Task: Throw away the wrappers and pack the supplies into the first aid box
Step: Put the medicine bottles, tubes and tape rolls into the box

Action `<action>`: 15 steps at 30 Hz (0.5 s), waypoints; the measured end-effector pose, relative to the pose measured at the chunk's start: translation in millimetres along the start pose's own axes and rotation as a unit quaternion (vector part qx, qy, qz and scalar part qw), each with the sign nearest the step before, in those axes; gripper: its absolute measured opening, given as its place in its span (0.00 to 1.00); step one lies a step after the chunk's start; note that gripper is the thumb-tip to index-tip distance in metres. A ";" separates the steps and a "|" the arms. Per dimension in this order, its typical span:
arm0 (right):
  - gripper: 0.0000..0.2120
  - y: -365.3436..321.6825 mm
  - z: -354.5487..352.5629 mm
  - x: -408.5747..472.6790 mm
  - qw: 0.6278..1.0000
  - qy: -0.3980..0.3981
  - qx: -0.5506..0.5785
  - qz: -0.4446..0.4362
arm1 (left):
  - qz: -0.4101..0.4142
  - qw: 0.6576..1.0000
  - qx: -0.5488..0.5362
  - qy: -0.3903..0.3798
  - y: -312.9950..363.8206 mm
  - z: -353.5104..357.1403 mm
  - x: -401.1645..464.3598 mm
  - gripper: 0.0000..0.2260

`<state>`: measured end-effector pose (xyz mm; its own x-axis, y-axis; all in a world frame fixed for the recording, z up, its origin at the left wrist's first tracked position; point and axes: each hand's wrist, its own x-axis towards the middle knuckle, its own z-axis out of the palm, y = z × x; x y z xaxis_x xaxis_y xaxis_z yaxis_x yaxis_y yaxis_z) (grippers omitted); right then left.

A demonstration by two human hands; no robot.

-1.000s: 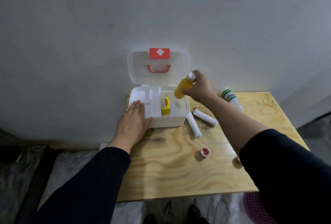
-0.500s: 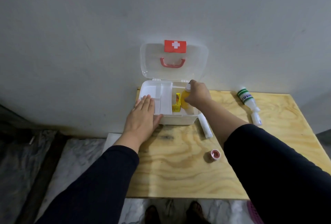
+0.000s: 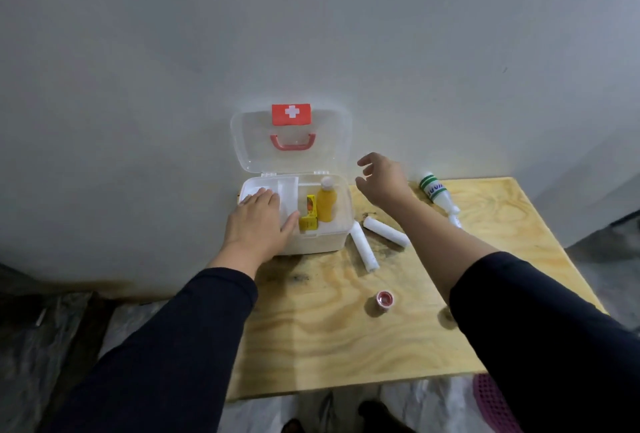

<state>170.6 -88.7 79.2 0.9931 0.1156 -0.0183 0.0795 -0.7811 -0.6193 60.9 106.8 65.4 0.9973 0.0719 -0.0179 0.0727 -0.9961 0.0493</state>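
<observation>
Packing is sitting partway done as a person is working at a plywood table (image 3: pixel 346 335), with the first aid box (image 3: pixel 322 238) standing open against the wall, its clear lid (image 3: pixel 332 155) tipped upright behind it. The left hand (image 3: pixel 258 225) is lying flat and empty, fingers spread, across the box's white inner tray (image 3: pixel 287 190), apparently steadying it. Just beside that hand's thumb, inside the box, a small yellow carton (image 3: pixel 309 216) and an orange bottle (image 3: pixel 326 204) with a pale cap are lying side by side, so two supplies are looking packed. The right hand (image 3: pixel 382 181) is hanging in the air just past the box's far side, fingers loosely curled and gripping nothing. Beneath its forearm, two white rolls (image 3: pixel 375 238) are lying on the wood close to the box, one nearly touching its wall. Beyond the hand, towards the table's far corner, a white bottle (image 3: pixel 440 195) with green bands is lying on its side. Nearer the person, below the right elbow, a small pink-rimmed tape roll (image 3: pixel 385 300) is standing alone. These four items are seemingly still waiting to go in, and the lid is not yet shut. No wrappers are showing on the table; whether any were binned cannot be told.
</observation>
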 end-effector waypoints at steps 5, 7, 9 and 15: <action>0.14 62.7 -40.5 -11.4 0.997 0.006 -0.037 0.068 | 0.042 0.995 -0.090 0.017 62.6 -13.7 31.2 0.19; 0.13 90.7 -56.0 -13.6 0.994 0.010 -0.060 0.091 | 0.071 0.991 -0.110 0.011 92.6 -12.4 44.7 0.19; 0.14 118.6 -70.1 -13.6 0.990 0.009 -0.081 0.113 | 0.103 0.988 -0.117 -0.001 123.0 -9.1 56.7 0.19; 0.17 181.4 -85.9 0.0 0.983 -0.016 -0.086 0.162 | 0.138 0.981 -0.108 -0.077 195.0 14.8 87.2 0.20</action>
<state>192.3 -283.1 34.3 0.9659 -0.1383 -0.2189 -0.2236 -0.8718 -0.4359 161.8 -82.0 58.7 0.9667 -0.2242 -0.1238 -0.1818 -0.9412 0.2847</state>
